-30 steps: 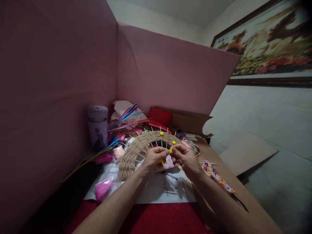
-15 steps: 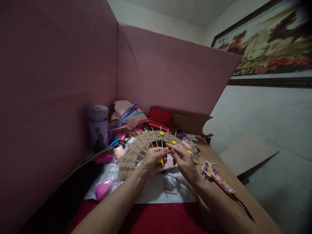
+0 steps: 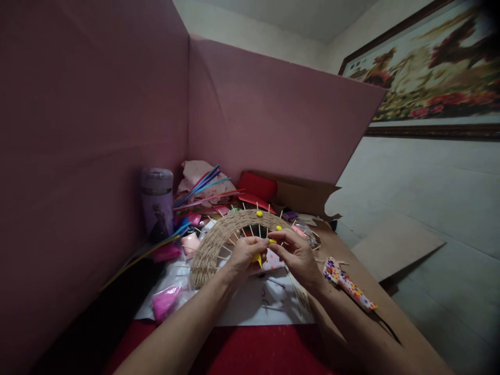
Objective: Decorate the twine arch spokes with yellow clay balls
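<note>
Left hand [image 3: 245, 256] pinching a yellow clay lump [image 3: 258, 258], right hand [image 3: 297, 255] nipping a small bit [image 3: 272, 241] at its 1 o'clock, fingertips meeting (seemingly to steady the soft clay) over the toothpick-studded woven arch [image 3: 213, 242], with a bottle [image 3: 157, 200] at 10 o'clock.

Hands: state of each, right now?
Left hand: closed, holding yellow clay.
Right hand: closed, pinching a yellow bit.

Pink board walls [image 3: 97, 130] closed the frame's left and centre; a purple lidded tumbler [image 3: 157, 200] and stick-studded woven arch [image 3: 211, 246] crowded mid-frame. Brown cardboard sheet [image 3: 394, 242] at right lay open.
</note>
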`<state>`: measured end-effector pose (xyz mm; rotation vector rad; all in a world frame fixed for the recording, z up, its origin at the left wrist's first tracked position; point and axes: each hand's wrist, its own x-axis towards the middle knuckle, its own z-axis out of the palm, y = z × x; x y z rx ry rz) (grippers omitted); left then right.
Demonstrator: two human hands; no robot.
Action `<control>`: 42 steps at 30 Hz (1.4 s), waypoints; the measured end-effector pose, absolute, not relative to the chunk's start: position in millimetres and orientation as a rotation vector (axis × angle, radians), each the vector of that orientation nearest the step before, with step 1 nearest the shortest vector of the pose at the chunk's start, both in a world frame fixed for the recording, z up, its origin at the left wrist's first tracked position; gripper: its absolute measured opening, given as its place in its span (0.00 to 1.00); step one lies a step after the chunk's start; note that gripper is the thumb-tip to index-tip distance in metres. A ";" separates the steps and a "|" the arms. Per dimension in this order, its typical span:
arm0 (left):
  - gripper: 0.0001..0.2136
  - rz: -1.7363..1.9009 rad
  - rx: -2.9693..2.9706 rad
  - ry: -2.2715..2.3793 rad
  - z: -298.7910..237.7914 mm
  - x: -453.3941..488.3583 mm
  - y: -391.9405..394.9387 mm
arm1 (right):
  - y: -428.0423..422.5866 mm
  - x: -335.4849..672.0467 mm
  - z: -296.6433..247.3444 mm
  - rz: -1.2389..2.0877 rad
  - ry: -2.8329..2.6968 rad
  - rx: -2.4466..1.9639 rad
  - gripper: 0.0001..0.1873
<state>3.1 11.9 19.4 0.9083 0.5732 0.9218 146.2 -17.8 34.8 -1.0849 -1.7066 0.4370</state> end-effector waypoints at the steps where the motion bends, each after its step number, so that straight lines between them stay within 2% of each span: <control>1: 0.20 0.930 0.907 0.583 19.5 3.3 11.7 | -18.2 146.4 35.3 0.423 -1.720 -1.098 0.05; 11: 0.19 0.959 0.920 0.570 14.5 4.9 15.3 | -20.1 147.5 38.5 0.271 -1.832 -1.127 0.02; 17: 0.18 0.994 0.945 0.593 11.3 6.7 16.6 | -21.9 147.2 39.9 0.203 -1.911 -1.173 0.05; 19: 0.17 1.020 0.950 0.603 11.0 8.5 17.9 | -20.6 148.5 39.4 0.298 -1.906 -1.190 0.06; 23: 0.13 1.140 0.848 0.614 11.8 9.7 22.9 | -16.3 154.6 38.2 0.707 -1.599 -1.111 0.10; 27: 0.07 1.196 0.713 0.583 13.3 4.3 27.4 | -15.7 160.0 39.5 0.895 -1.370 -1.008 0.12; 30: 0.07 1.156 0.665 0.564 13.6 1.1 27.1 | -17.7 158.7 39.2 1.032 -1.360 -0.970 0.12; 39: 0.07 1.135 0.609 0.588 13.1 4.0 27.3 | -17.6 149.7 28.3 1.147 -1.303 -0.994 0.17; 42: 0.11 1.145 0.639 0.558 11.5 5.6 28.6 | -17.1 149.1 27.7 1.134 -1.302 -1.028 0.16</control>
